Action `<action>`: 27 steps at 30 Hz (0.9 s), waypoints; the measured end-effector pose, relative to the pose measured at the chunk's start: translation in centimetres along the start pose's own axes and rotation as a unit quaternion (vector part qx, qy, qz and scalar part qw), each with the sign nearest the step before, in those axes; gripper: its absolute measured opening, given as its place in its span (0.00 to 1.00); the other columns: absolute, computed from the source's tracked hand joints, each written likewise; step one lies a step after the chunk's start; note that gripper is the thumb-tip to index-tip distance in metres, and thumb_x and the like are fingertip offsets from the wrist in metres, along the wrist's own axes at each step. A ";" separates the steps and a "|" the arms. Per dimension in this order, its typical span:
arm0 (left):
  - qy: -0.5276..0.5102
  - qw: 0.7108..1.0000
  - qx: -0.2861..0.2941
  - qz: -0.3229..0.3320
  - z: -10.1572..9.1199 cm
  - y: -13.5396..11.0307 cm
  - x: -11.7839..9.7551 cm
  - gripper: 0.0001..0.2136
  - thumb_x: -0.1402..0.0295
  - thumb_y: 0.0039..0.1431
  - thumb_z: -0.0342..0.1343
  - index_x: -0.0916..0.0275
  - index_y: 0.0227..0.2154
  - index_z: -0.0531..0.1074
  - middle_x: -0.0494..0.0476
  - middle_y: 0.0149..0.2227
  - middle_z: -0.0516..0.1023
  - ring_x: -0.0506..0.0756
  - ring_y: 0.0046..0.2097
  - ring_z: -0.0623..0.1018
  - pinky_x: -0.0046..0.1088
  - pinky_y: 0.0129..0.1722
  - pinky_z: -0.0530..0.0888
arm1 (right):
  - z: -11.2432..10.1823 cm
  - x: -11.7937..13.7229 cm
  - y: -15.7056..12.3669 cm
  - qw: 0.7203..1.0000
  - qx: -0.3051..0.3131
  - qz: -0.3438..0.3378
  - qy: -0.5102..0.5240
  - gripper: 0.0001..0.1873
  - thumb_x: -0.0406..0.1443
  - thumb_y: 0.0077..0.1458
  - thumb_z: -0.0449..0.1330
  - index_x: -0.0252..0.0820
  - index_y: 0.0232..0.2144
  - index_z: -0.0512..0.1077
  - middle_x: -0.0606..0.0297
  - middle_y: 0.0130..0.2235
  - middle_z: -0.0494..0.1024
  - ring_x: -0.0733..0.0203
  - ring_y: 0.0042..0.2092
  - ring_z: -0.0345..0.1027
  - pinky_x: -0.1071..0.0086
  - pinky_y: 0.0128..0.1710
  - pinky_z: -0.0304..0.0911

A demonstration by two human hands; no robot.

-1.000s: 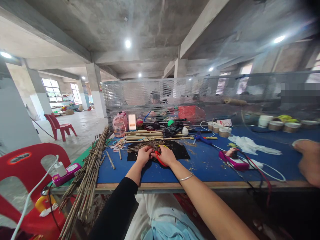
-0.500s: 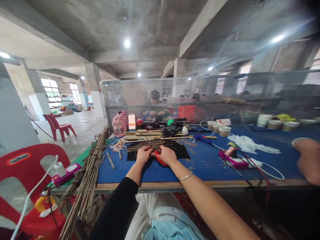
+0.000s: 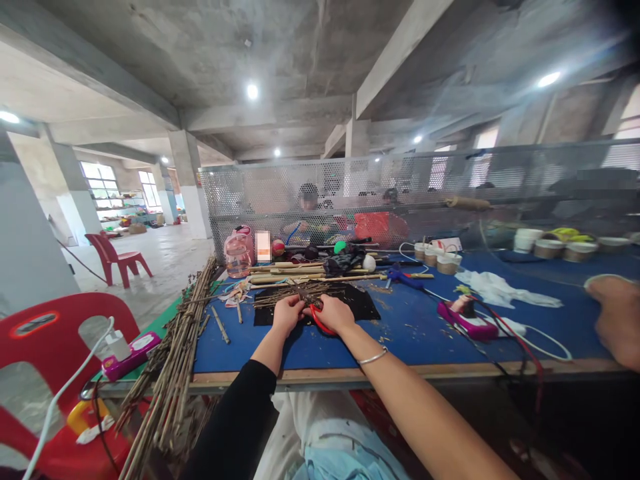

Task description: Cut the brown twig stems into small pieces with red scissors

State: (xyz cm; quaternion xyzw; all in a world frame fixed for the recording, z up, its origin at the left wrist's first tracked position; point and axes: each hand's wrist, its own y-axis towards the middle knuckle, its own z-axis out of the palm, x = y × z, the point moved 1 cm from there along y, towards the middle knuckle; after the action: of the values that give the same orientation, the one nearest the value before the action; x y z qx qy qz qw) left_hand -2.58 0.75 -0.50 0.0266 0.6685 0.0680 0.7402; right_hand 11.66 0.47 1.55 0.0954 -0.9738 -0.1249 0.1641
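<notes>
My left hand [image 3: 287,313] and my right hand [image 3: 334,313] rest side by side on a black cloth [image 3: 360,303] laid on the blue table [image 3: 400,340]. The right hand is closed round red-handled scissors [image 3: 318,321]. The left hand's fingers are curled on a bundle of thin brown twigs [image 3: 295,292] lying across the cloth just beyond both hands. The scissor blades are hidden between the hands.
A long bundle of sticks [image 3: 175,360] leans over the table's left edge beside a red chair [image 3: 55,373]. A pink glue gun [image 3: 467,321] with cords, white cloth [image 3: 500,291], small tubs [image 3: 440,257] and a pink jug [image 3: 239,252] stand further back. Another person's hand [image 3: 617,320] is at the right.
Both hands stay on the twigs and scissors. The view has shifted slightly; nothing else has visibly moved.
</notes>
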 end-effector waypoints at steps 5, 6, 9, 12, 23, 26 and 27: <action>0.004 1.000 -0.013 -0.011 0.0 0.0 -0.1 0.11 0.71 0.45 0.59 0.67 0.35 0.75 0.54 0.24 0.74 0.44 0.19 0.67 0.19 0.20 0.66 | 0.1 -0.1 0.1 1.000 -0.003 0.009 0.007 0.29 0.60 0.45 0.51 0.43 0.34 0.68 0.56 0.36 0.76 0.53 0.39 0.71 0.68 0.34 0.59; -0.002 1.000 -0.018 -0.013 0.0 0.0 -0.2 0.12 0.71 0.45 0.59 0.67 0.36 0.75 0.53 0.25 0.74 0.44 0.20 0.67 0.18 0.20 0.66 | 0.2 -0.1 0.1 1.000 -0.007 0.011 0.007 0.29 0.60 0.45 0.51 0.42 0.34 0.68 0.56 0.36 0.76 0.53 0.39 0.70 0.68 0.34 0.59; -0.028 0.999 -0.022 -0.021 0.0 0.0 -0.4 0.12 0.71 0.46 0.58 0.66 0.36 0.74 0.53 0.25 0.74 0.44 0.21 0.68 0.18 0.21 0.66 | 0.2 0.1 0.0 1.000 -0.014 0.001 0.018 0.29 0.59 0.45 0.52 0.42 0.35 0.68 0.57 0.37 0.76 0.54 0.40 0.70 0.69 0.35 0.59; -0.040 0.999 -0.011 -0.025 0.0 0.0 -0.4 0.10 0.71 0.48 0.57 0.66 0.34 0.74 0.53 0.25 0.75 0.45 0.22 0.70 0.18 0.21 0.66 | 0.2 0.2 -0.1 0.999 -0.012 -0.024 0.035 0.28 0.57 0.45 0.53 0.41 0.37 0.67 0.58 0.39 0.75 0.55 0.41 0.69 0.70 0.35 0.58; -0.066 0.997 0.036 -0.027 -0.1 0.3 0.3 0.09 0.68 0.48 0.58 0.66 0.33 0.74 0.55 0.26 0.76 0.48 0.24 0.72 0.23 0.25 0.69 | 0.4 0.3 0.1 0.997 -0.042 -0.066 0.018 0.27 0.56 0.45 0.55 0.40 0.36 0.66 0.56 0.40 0.72 0.54 0.45 0.65 0.67 0.40 0.56; -0.069 0.997 0.032 -0.026 0.0 0.4 0.4 0.10 0.68 0.47 0.58 0.66 0.33 0.74 0.54 0.25 0.75 0.47 0.21 0.70 0.22 0.23 0.68 | 0.3 0.4 0.0 0.997 -0.037 -0.064 0.013 0.27 0.56 0.46 0.54 0.39 0.36 0.65 0.55 0.41 0.72 0.53 0.44 0.65 0.66 0.39 0.56; -0.069 0.997 0.032 -0.025 0.0 0.4 0.5 0.10 0.68 0.47 0.58 0.66 0.34 0.73 0.53 0.24 0.75 0.46 0.20 0.69 0.22 0.22 0.67 | 0.3 0.4 0.0 0.998 -0.033 -0.060 0.012 0.27 0.57 0.47 0.53 0.40 0.36 0.65 0.55 0.41 0.73 0.54 0.44 0.66 0.67 0.39 0.56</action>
State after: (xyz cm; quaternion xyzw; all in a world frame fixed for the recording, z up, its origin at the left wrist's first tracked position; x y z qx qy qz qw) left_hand -2.57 1.17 -0.90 0.0386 0.6180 0.0261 0.7848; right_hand 11.18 0.39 1.40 0.1501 -0.9597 -0.1652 0.1709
